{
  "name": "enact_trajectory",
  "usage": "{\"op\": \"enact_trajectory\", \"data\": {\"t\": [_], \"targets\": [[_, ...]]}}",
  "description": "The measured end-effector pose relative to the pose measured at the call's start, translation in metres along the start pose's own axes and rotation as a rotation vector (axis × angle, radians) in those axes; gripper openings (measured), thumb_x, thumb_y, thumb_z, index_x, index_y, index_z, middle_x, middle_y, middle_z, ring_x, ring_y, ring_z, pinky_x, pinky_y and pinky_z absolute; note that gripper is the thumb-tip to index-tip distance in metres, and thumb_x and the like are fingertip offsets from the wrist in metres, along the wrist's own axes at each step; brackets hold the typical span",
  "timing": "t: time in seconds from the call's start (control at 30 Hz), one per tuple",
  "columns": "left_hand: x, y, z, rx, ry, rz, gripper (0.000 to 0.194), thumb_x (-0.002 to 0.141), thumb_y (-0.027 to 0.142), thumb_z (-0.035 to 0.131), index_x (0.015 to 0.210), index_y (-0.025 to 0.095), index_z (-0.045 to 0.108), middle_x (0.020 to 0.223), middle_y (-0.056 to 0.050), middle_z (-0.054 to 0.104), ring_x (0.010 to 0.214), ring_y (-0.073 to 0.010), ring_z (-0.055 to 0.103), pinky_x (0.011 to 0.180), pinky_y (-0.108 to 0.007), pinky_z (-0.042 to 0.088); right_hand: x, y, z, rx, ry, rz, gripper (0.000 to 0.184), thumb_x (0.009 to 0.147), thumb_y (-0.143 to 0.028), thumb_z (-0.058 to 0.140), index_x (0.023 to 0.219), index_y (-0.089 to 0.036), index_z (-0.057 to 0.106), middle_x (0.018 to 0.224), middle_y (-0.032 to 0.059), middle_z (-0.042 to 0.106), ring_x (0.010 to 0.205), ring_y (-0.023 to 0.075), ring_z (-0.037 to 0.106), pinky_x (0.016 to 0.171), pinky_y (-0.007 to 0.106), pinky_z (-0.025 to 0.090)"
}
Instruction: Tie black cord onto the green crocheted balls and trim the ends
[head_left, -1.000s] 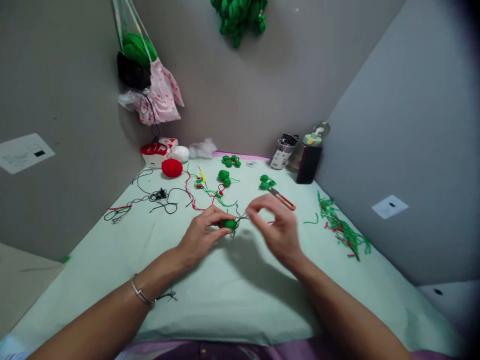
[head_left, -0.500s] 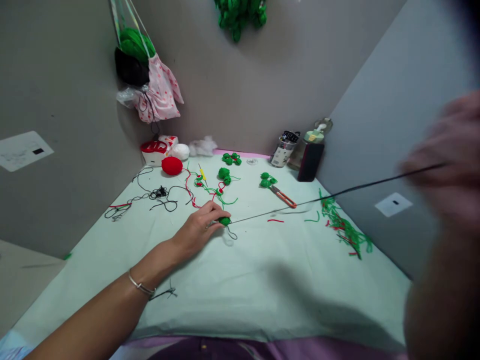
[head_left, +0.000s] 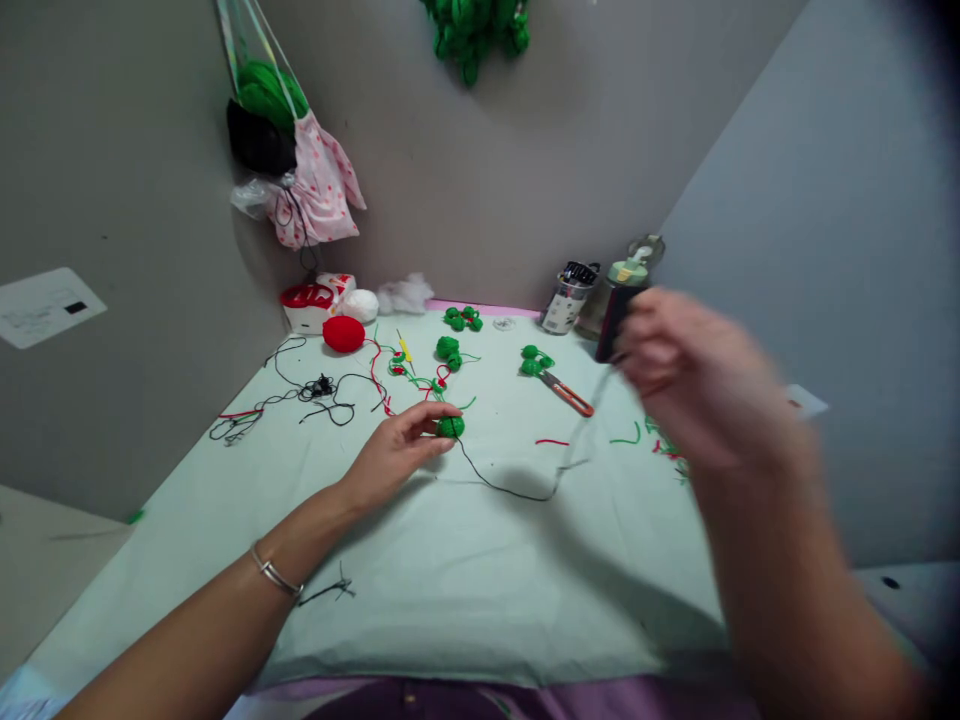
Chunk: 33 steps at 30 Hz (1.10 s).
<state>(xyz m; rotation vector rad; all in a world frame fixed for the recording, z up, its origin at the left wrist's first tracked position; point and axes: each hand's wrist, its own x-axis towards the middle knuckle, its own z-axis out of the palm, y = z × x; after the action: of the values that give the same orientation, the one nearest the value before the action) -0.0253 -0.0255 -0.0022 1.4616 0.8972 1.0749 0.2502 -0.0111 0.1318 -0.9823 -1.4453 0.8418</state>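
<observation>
Between the thumb and fingers of my left hand [head_left: 401,445] is a small green yarn ball [head_left: 451,428], held just above the pale green cloth. Black thread [head_left: 517,494] runs from the ball, sags low over the cloth and rises towards my right hand [head_left: 675,370]. That hand is raised at the right, smeared by motion, with its fingers closed about the thread's upper end. Whether a needle is in its fingers is too blurred to tell. Thread snips [head_left: 568,392] with orange handles lie beyond, touching a green yarn cluster [head_left: 533,362].
Tangled black thread [head_left: 322,385] and a red yarn ball [head_left: 344,334] lie at the left. A yellow-handled hook [head_left: 405,347] and green yarn pieces [head_left: 448,350] are at the middle back. A pen cup [head_left: 566,300] and a bottle [head_left: 626,275] stand at the back right. Yarn scraps [head_left: 667,448] lie right.
My right hand has come in from the far right towards the middle. The black thread, taut before, now hangs slack. My left hand has tilted the green ball up, showing more of it.
</observation>
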Motion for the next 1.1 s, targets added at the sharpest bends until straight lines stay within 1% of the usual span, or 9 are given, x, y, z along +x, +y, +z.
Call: {"op": "enact_trajectory", "data": {"t": [0.07, 0.13, 0.27, 0.37, 0.43, 0.57, 0.77, 0.97, 1.1], "targets": [[0.0, 0.002, 0.001, -0.06, -0.022, -0.01, 0.028, 0.087, 0.029, 0.066, 0.114, 0.024, 0.07, 0.109, -0.009, 0.068, 0.099, -0.0216, 0.064, 0.094, -0.041, 0.05, -0.013, 0.032, 0.036, 0.218, -0.136, 0.203, 0.024, 0.085, -0.041, 0.069, 0.093, -0.018, 0.067, 0.069, -0.001, 0.063, 0.045, 0.0049, 0.042, 0.043, 0.021, 0.032], [0.0, 0.003, 0.001, -0.116, -0.003, -0.021, 0.03, 0.086, 0.029, 0.068, 0.115, 0.024, 0.069, 0.11, -0.008, 0.069, 0.099, -0.0207, 0.065, 0.096, -0.041, 0.05, -0.028, 0.06, 0.064, 0.303, -0.232, 0.327, 0.029, 0.081, -0.042, 0.072, 0.094, -0.017, 0.066, 0.069, -0.0001, 0.065, 0.045, 0.005, 0.043, 0.042, 0.02, 0.03], [0.0, 0.006, 0.001, -0.152, 0.06, -0.063, 0.037, 0.079, 0.028, 0.076, 0.115, 0.022, 0.068, 0.108, -0.008, 0.071, 0.097, -0.0216, 0.067, 0.095, -0.04, 0.05, -0.044, 0.079, 0.081, 0.22, -0.305, 0.379, 0.028, 0.083, -0.042, 0.07, 0.088, -0.015, 0.066, 0.072, 0.0014, 0.067, 0.045, 0.0044, 0.044, 0.043, 0.02, 0.031], [-0.001, 0.008, -0.001, -0.124, 0.063, -0.077, 0.033, 0.08, 0.03, 0.076, 0.112, 0.023, 0.07, 0.105, -0.008, 0.072, 0.094, -0.0217, 0.068, 0.093, -0.039, 0.05, -0.049, 0.073, 0.078, 0.115, -0.356, 0.303, 0.023, 0.086, -0.036, 0.068, 0.094, -0.015, 0.068, 0.069, 0.0015, 0.067, 0.056, 0.0095, 0.056, 0.056, 0.024, 0.046], [-0.001, 0.01, -0.001, -0.128, 0.068, -0.073, 0.031, 0.08, 0.03, 0.076, 0.11, 0.023, 0.071, 0.102, -0.006, 0.072, 0.093, -0.0209, 0.068, 0.091, -0.038, 0.05, -0.053, 0.069, 0.076, 0.07, -0.332, 0.228, 0.021, 0.088, -0.035, 0.066, 0.098, -0.016, 0.069, 0.071, 0.0015, 0.066, 0.058, 0.011, 0.059, 0.06, 0.026, 0.049], [0.001, 0.01, -0.001, -0.143, 0.094, -0.04, 0.027, 0.078, 0.029, 0.078, 0.104, 0.023, 0.073, 0.101, -0.005, 0.072, 0.092, -0.0192, 0.066, 0.091, -0.036, 0.05, -0.059, 0.069, 0.077, -0.097, -0.254, 0.063, 0.018, 0.09, -0.032, 0.064, 0.095, -0.018, 0.074, 0.077, 0.0009, 0.06, 0.054, 0.0088, 0.055, 0.054, 0.025, 0.047], [0.002, 0.007, -0.001, -0.151, 0.104, -0.012, 0.027, 0.079, 0.027, 0.077, 0.105, 0.024, 0.074, 0.105, -0.005, 0.072, 0.099, -0.0189, 0.065, 0.093, -0.034, 0.05, -0.063, 0.067, 0.075, -0.409, -0.253, -0.197, 0.016, 0.093, -0.022, 0.061, 0.098, -0.018, 0.076, 0.071, 0.0012, 0.059, 0.061, 0.011, 0.052, 0.056, 0.025, 0.039], [0.001, 0.007, -0.003, -0.112, 0.116, -0.004, 0.028, 0.077, 0.025, 0.079, 0.105, 0.024, 0.074, 0.103, -0.003, 0.071, 0.096, -0.0165, 0.063, 0.089, -0.03, 0.05, -0.067, 0.064, 0.078, -0.486, -0.31, -0.299, 0.017, 0.093, -0.015, 0.059, 0.097, -0.014, 0.075, 0.068, 0.0001, 0.056, 0.056, 0.0087, 0.049, 0.054, 0.023, 0.036], [0.0, 0.011, -0.002, -0.099, 0.12, -0.002, 0.029, 0.076, 0.024, 0.08, 0.104, 0.024, 0.075, 0.103, -0.002, 0.071, 0.096, -0.0164, 0.063, 0.089, -0.029, 0.049, -0.068, 0.067, 0.078, -0.519, -0.327, -0.296, 0.017, 0.093, -0.014, 0.058, 0.096, -0.013, 0.075, 0.068, 0.0002, 0.056, 0.056, 0.0083, 0.05, 0.054, 0.022, 0.036]]}}
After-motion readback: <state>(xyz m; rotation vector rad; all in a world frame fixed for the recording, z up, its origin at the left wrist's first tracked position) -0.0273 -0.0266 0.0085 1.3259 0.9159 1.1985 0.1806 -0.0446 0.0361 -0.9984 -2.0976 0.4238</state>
